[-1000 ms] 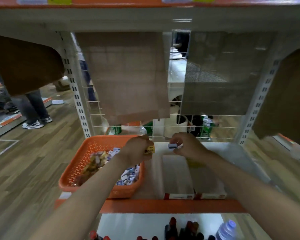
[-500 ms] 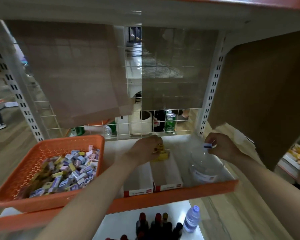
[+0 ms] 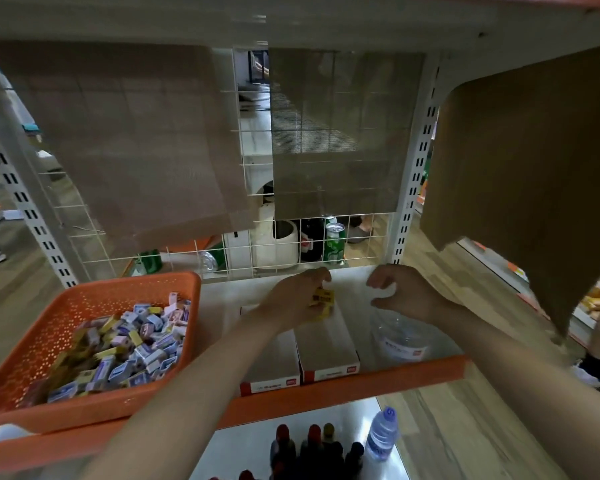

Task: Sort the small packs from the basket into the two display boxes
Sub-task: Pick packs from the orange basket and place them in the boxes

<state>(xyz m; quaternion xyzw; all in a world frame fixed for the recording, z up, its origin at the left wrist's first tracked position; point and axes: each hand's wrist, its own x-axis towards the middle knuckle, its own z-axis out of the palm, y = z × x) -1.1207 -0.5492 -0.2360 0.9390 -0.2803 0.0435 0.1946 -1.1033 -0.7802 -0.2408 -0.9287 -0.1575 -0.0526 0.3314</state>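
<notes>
The shelf [image 3: 361,377] looks the same as it did half a second ago. The orange basket [image 3: 94,282] sits on its left side, and it still holds a big heap of small packs [image 3: 129,348]. So most of the sorting is not done yet.

The two boxes [image 3: 274,382] stand side by side in the middle of the shelf, with their front ends at the edge. A clear bottle [image 3: 402,341] stands just to their right.

The left hand [image 3: 291,299] has stayed over the far end of the boxes. Its fingers are curled round a yellow pack [image 3: 323,298], which has not been let go.

The right hand [image 3: 409,292] is what changed. A moment ago it pinched a blue and white pack. Now it hangs above the clear bottle with its fingers loosely bent, and no pack shows in it. Where that pack went cannot be seen. The hand looks free to get another one.
</notes>
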